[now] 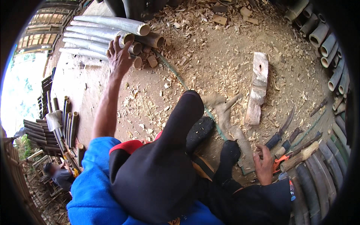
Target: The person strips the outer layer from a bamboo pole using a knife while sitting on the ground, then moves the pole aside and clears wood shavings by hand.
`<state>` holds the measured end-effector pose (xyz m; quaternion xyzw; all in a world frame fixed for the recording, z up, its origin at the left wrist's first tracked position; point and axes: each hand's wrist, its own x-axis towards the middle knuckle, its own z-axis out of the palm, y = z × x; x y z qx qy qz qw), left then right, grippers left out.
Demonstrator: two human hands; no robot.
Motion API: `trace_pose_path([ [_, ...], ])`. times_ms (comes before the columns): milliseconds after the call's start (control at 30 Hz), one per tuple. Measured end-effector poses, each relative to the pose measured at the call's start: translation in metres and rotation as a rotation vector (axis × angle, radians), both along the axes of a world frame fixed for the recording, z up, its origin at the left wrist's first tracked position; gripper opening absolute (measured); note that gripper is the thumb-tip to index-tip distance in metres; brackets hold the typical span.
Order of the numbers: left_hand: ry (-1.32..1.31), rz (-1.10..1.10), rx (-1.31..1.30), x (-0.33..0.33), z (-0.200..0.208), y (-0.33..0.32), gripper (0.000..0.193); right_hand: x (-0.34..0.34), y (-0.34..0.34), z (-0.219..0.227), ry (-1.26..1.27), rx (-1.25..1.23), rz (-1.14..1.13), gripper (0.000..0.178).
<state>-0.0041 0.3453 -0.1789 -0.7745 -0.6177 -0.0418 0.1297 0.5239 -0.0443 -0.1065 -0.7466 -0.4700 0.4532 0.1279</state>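
In the head view, the left hand (119, 56) is at the far left, its fingers spread over a pile of bamboo tubes (95, 33) on the ground, seemingly touching them. The right hand (264, 165) is at the near right with fingers loosely bent; whether it holds anything, I cannot tell. Just beside it are knives (273, 141) and an orange handle (279, 163). Farther off lies a wood block (257, 88) among shavings (225, 41).
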Motion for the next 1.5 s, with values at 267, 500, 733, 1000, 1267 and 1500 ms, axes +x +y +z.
trace_pose_path([
  [267,0.116,-0.238,-0.051,-0.007,0.041,0.011,0.066,0.021,0.003,0.025,-0.079,0.022,-0.01,0.036],
  [500,0.18,-0.208,0.024,-0.014,0.067,-0.003,0.053,0.035,-0.028,0.01,-0.181,0.029,0.043,0.034],
  [733,0.154,-0.188,-0.036,-0.01,0.059,-0.012,0.055,0.021,-0.031,0.013,-0.053,0.02,0.063,0.036],
  [1000,-0.211,-0.295,0.251,0.032,0.084,0.026,0.046,0.028,-0.038,0.014,-0.096,0.081,0.087,0.036],
  [1267,-0.501,-0.558,0.174,0.238,0.042,0.02,0.044,0.048,-0.035,0.003,-0.116,0.042,0.045,0.037],
  [1500,-0.755,-0.535,-0.165,0.488,-0.068,-0.005,0.056,0.155,-0.001,-0.011,-0.188,0.277,0.176,0.036],
])
